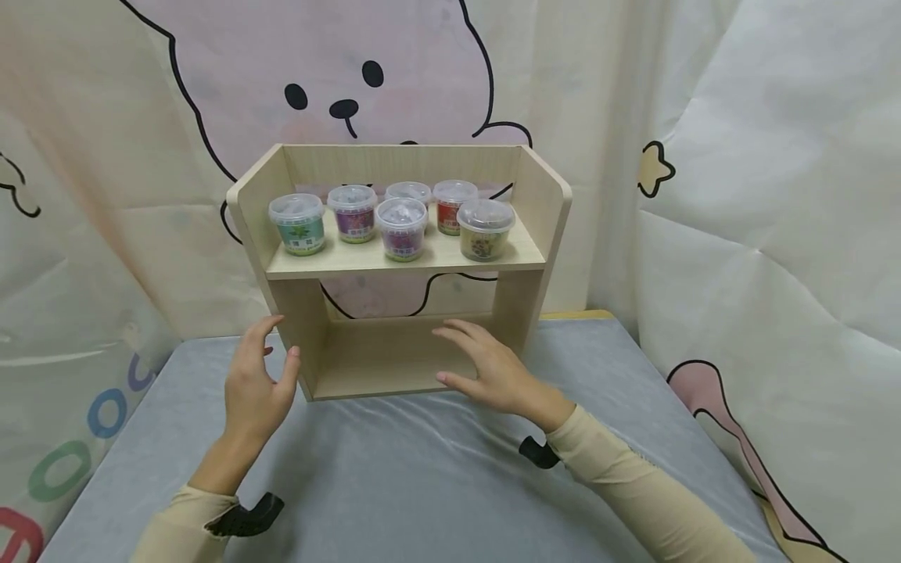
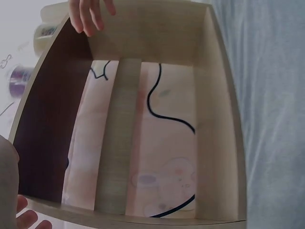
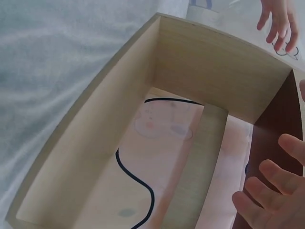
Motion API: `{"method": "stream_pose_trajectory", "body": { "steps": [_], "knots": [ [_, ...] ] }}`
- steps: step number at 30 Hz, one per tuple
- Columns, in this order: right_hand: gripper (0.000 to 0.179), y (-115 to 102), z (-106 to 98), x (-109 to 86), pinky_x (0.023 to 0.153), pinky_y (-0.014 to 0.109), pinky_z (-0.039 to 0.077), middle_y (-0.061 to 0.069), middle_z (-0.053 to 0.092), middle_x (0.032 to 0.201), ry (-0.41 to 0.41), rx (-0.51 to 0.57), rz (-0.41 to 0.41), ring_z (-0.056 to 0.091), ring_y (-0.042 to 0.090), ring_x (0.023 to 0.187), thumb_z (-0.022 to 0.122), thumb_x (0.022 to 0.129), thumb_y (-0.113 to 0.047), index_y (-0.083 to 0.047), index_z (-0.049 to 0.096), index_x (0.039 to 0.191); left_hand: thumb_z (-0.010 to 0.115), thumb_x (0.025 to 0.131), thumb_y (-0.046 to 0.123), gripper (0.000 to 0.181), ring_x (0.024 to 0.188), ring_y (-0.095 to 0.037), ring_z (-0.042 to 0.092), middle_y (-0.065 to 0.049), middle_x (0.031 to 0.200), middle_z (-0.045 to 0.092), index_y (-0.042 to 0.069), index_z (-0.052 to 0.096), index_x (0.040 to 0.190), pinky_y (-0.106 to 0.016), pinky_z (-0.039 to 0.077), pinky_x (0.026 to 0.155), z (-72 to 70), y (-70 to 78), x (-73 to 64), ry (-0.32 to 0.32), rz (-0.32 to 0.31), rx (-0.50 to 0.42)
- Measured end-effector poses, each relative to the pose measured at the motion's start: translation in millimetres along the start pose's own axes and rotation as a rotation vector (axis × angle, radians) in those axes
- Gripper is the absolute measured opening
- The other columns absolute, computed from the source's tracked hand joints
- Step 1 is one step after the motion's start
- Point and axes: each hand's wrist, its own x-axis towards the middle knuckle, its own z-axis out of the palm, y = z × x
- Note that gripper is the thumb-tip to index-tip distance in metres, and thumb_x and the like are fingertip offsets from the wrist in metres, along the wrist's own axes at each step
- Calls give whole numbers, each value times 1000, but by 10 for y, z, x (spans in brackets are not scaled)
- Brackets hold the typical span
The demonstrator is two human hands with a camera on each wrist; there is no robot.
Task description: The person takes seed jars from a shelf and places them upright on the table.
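A light wooden two-tier shelf (image 1: 404, 353) stands on the table, its lower compartment holding nothing. On its upper board sit several clear-lidded plastic cups, among them a teal-labelled cup (image 1: 299, 233), a purple one (image 1: 354, 219), a red one (image 1: 449, 213) and a yellowish one (image 1: 484, 241). My left hand (image 1: 256, 383) is at the shelf's left side, thumb and fingers spread apart and holding nothing. Before the right part of the lower compartment, my right hand (image 1: 496, 371) reaches in from the right, fingers extended and empty. The right wrist view shows spread fingertips (image 3: 268, 186) near the middle board.
A blue-grey cloth (image 1: 394, 477) covers the table. Behind the shelf hangs a pale curtain (image 1: 577, 94) with cartoon drawings, continuing along both sides. A rail (image 2: 119, 138) crosses the shelf's open back. Dark straps (image 1: 246, 518) show at the wrists.
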Motion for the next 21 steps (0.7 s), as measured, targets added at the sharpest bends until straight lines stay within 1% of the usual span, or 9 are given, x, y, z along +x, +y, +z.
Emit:
{"method": "stream_pose_trajectory", "body": {
  "steps": [2, 6, 12, 17, 21],
  "knots": [
    [62, -26, -17, 27, 107, 53, 48, 7, 43, 157, -4, 3, -15, 44, 28, 144, 68, 96, -40, -20, 47, 151, 63, 89, 0, 51, 122, -37, 56, -20, 135, 59, 2, 55, 139, -25, 43, 90, -11, -20, 50, 2, -28, 2],
    [62, -78, -52, 88, 108, 52, 48, 7, 45, 156, -10, 6, -47, 46, 27, 143, 68, 96, -40, -19, 47, 150, 62, 92, 3, 54, 124, -37, 54, -20, 140, 56, 3, 49, 144, -35, 45, 89, -23, -67, 164, -11, -82, -1],
    [64, -129, -112, 156, 110, 49, 48, 7, 46, 155, -18, 2, -68, 47, 25, 143, 68, 96, -39, -16, 45, 152, 60, 93, 3, 66, 124, -41, 53, -26, 142, 49, 12, 34, 153, -54, 50, 90, -12, -133, 308, -47, -120, -17],
    [65, -190, -181, 232, 116, 48, 42, 7, 45, 157, -56, 30, -62, 43, 25, 147, 67, 97, -39, -16, 42, 153, 61, 93, 3, 75, 124, -41, 51, -25, 144, 46, 18, 23, 157, -58, 49, 90, -1, -185, 401, -109, -140, -19],
    [64, -259, -233, 321, 120, 45, 38, 6, 45, 156, -77, 77, -95, 41, 22, 148, 66, 98, -37, -16, 42, 153, 61, 93, 1, 83, 126, -42, 48, -27, 144, 43, 22, 15, 159, -59, 48, 90, 6, -239, 462, -168, -141, -54]
  ]
}}
